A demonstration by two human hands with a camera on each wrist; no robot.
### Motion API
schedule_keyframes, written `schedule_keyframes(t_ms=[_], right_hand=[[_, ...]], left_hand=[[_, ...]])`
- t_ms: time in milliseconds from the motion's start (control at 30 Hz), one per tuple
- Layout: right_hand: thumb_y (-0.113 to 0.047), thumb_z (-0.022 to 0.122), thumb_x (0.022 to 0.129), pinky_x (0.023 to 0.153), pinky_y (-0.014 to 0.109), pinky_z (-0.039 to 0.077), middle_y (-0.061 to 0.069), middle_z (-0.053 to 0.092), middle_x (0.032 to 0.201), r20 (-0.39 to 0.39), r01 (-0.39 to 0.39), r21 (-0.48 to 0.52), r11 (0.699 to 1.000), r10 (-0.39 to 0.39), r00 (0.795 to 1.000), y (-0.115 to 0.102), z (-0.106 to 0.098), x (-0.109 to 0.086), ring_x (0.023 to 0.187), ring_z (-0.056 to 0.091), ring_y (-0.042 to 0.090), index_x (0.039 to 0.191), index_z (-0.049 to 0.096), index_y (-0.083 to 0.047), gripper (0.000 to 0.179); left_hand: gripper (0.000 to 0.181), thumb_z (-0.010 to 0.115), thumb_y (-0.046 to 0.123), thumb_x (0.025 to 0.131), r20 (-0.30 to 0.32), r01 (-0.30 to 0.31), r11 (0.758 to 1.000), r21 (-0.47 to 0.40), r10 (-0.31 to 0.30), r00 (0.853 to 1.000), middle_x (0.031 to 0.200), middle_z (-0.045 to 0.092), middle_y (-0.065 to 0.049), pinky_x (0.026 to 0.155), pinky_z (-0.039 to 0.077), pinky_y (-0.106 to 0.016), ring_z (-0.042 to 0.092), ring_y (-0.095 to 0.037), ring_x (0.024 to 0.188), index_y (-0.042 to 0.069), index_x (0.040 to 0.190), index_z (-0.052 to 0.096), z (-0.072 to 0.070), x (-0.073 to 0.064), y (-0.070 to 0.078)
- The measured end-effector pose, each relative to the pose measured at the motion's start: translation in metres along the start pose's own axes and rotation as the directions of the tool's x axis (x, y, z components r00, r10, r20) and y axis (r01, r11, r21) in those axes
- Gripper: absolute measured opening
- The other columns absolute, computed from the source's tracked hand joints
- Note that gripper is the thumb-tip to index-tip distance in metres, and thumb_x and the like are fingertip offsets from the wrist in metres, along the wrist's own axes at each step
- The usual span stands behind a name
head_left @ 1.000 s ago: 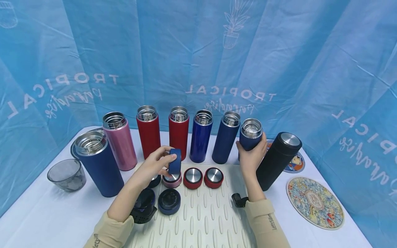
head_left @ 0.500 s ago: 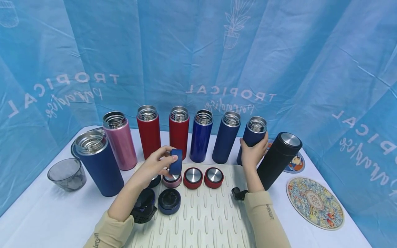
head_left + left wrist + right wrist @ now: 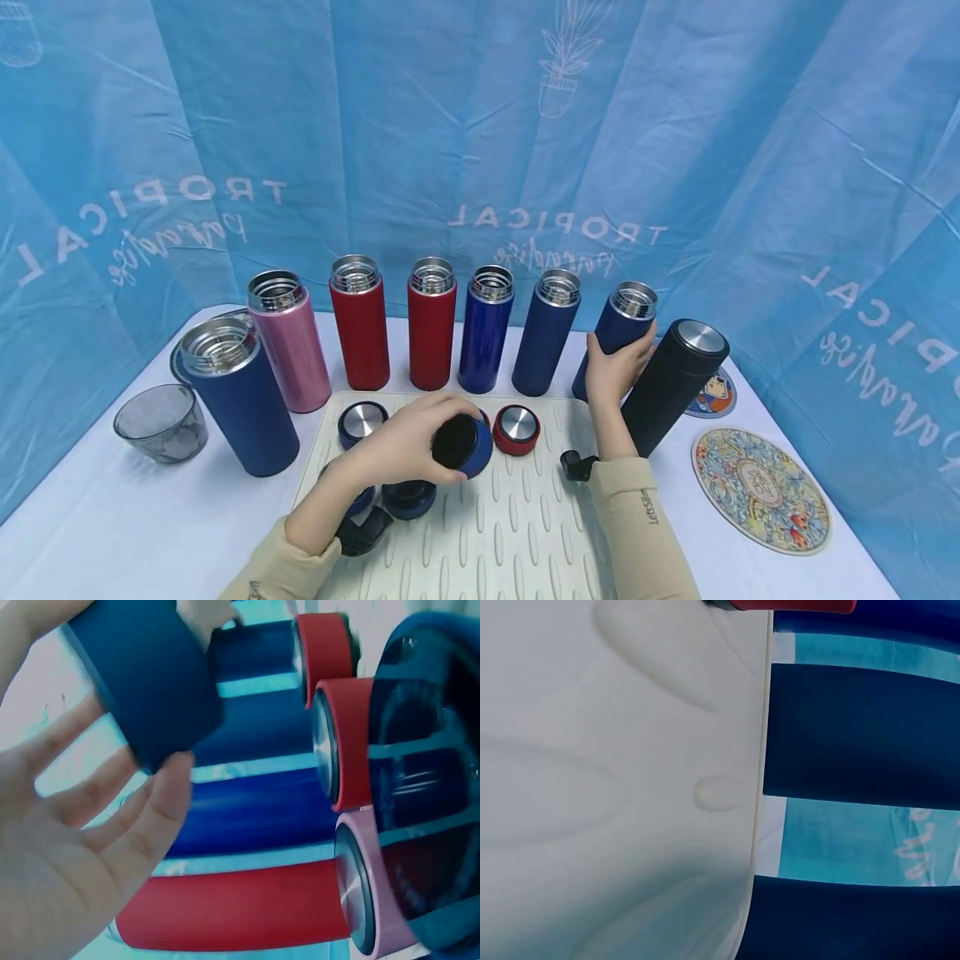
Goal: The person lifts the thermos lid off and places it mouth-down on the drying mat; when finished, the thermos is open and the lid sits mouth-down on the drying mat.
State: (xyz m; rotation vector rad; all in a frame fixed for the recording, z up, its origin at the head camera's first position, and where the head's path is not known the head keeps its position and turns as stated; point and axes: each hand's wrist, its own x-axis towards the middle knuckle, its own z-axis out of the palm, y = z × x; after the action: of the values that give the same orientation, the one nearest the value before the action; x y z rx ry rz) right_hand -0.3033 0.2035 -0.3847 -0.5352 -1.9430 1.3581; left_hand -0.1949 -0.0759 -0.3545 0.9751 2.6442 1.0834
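Note:
My left hand (image 3: 411,442) grips a blue thermos lid (image 3: 476,450) over the mat, its dark underside partly turned to the left in the head view. In the left wrist view, fingers and thumb hold this lid (image 3: 146,682) by its sides. My right hand (image 3: 615,373) is wrapped round an uncapped navy thermos (image 3: 619,327) standing behind the mat's right end. Beside that hand stands a capped black thermos (image 3: 670,390). Below the left hand lie a dark blue lid (image 3: 409,502) and, partly covered by the forearm, another one. The right hand is outside the right wrist view.
The cream ribbed mat (image 3: 517,525) bears a silver-topped lid (image 3: 362,422) and a red lid (image 3: 517,429). Behind it stand uncapped red, blue and navy thermoses (image 3: 546,346). A pink thermos (image 3: 292,354), wide navy thermos (image 3: 247,408) and grey glass bowl (image 3: 161,423) are left; a patterned round coaster (image 3: 761,492) is right.
My left hand has carried the lid to the right and turned it, uncovering the silver-topped lid. My right hand has shifted the navy thermos's top rightward, towards the black one.

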Motion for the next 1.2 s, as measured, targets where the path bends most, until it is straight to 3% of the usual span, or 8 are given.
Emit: schedule_keyframes(t_ms=[200, 367, 500, 600, 800, 1033, 1133, 1200], right_hand=[[-0.028, 0.070, 0.081, 0.110, 0.052, 0.017, 0.013, 0.007, 0.153, 0.019, 0.003, 0.006, 1.000, -0.003, 1.000, 0.000, -0.002, -0.002, 0.140, 0.008, 0.028, 0.148, 0.004, -0.021, 0.094], [-0.031, 0.071, 0.080, 0.112, 0.051, 0.008, 0.007, -0.001, 0.154, 0.030, 0.050, 0.008, 0.999, -0.050, 0.998, -0.010, -0.004, -0.011, 0.141, -0.004, 0.025, 0.148, -0.005, -0.025, 0.102], [-0.032, 0.070, 0.081, 0.111, 0.053, 0.007, 0.005, -0.005, 0.154, 0.022, 0.178, 0.000, 0.984, -0.178, 0.984, -0.024, -0.006, -0.025, 0.141, -0.006, 0.021, 0.148, -0.007, -0.024, 0.103], [-0.027, 0.071, 0.081, 0.111, 0.052, 0.010, 0.006, -0.004, 0.154, 0.027, 0.311, 0.010, 0.950, -0.311, 0.950, -0.035, -0.010, -0.036, 0.141, -0.004, 0.020, 0.149, -0.003, -0.021, 0.101], [-0.020, 0.071, 0.081, 0.111, 0.051, 0.010, 0.010, 0.006, 0.153, 0.067, 0.509, 0.078, 0.857, -0.514, 0.855, -0.062, -0.031, -0.058, 0.141, 0.002, 0.019, 0.148, 0.008, -0.014, 0.092], [-0.020, 0.067, 0.083, 0.113, 0.039, 0.011, 0.015, 0.022, 0.148, -0.041, 0.697, 0.189, 0.692, -0.704, 0.709, -0.092, -0.080, -0.059, 0.140, 0.014, 0.022, 0.140, 0.017, 0.006, 0.080], [-0.021, 0.068, 0.082, 0.113, 0.035, 0.010, 0.012, 0.027, 0.147, -0.071, 0.707, 0.209, 0.676, -0.710, 0.700, -0.097, -0.102, -0.049, 0.138, 0.018, 0.021, 0.138, 0.018, 0.009, 0.081], [-0.019, 0.068, 0.081, 0.112, 0.031, 0.009, 0.008, 0.027, 0.147, -0.056, 0.674, 0.209, 0.708, -0.680, 0.731, -0.095, -0.115, -0.040, 0.138, 0.018, 0.019, 0.139, 0.017, 0.005, 0.081]], left_hand=[[0.059, 0.083, 0.028, 0.065, 0.161, -0.017, 0.986, 0.167, -0.010, 0.987, 0.117, 0.051, -0.002, 0.076, 0.053, -0.034, 0.053, -0.017, 0.097, 0.027, 0.119, 0.058, 0.016, 0.003, 0.001], [0.059, 0.083, 0.027, 0.064, 0.196, -0.053, 0.967, 0.248, 0.004, 0.981, 0.113, 0.055, -0.004, 0.074, 0.052, -0.032, 0.054, -0.016, 0.092, 0.023, 0.119, 0.060, 0.025, 0.005, -0.001], [0.059, 0.083, 0.026, 0.064, 0.191, -0.056, 0.960, 0.275, 0.003, 0.982, 0.114, 0.055, -0.005, 0.075, 0.053, -0.033, 0.054, -0.017, 0.093, 0.022, 0.118, 0.061, 0.029, 0.005, -0.002], [0.058, 0.084, 0.027, 0.063, 0.181, -0.071, 0.950, 0.305, 0.015, 0.983, 0.110, 0.056, -0.004, 0.074, 0.052, -0.031, 0.054, -0.015, 0.090, 0.021, 0.117, 0.062, 0.032, 0.006, -0.003], [0.060, 0.085, 0.028, 0.061, 0.175, -0.083, 0.935, 0.345, 0.023, 0.984, 0.107, 0.057, -0.002, 0.073, 0.051, -0.030, 0.054, -0.013, 0.085, 0.021, 0.116, 0.063, 0.036, 0.006, -0.005], [0.059, 0.085, 0.028, 0.060, 0.165, -0.080, 0.926, 0.369, 0.020, 0.986, 0.106, 0.058, -0.001, 0.075, 0.051, -0.031, 0.055, -0.013, 0.087, 0.020, 0.114, 0.064, 0.039, 0.006, -0.005], [0.058, 0.086, 0.029, 0.059, 0.163, -0.087, 0.921, 0.380, 0.025, 0.986, 0.104, 0.058, -0.001, 0.075, 0.051, -0.030, 0.055, -0.012, 0.085, 0.019, 0.112, 0.064, 0.041, 0.006, -0.006], [0.058, 0.086, 0.029, 0.059, 0.164, -0.089, 0.918, 0.385, 0.026, 0.986, 0.102, 0.058, 0.000, 0.075, 0.051, -0.029, 0.054, -0.012, 0.084, 0.019, 0.112, 0.065, 0.042, 0.006, -0.007]])
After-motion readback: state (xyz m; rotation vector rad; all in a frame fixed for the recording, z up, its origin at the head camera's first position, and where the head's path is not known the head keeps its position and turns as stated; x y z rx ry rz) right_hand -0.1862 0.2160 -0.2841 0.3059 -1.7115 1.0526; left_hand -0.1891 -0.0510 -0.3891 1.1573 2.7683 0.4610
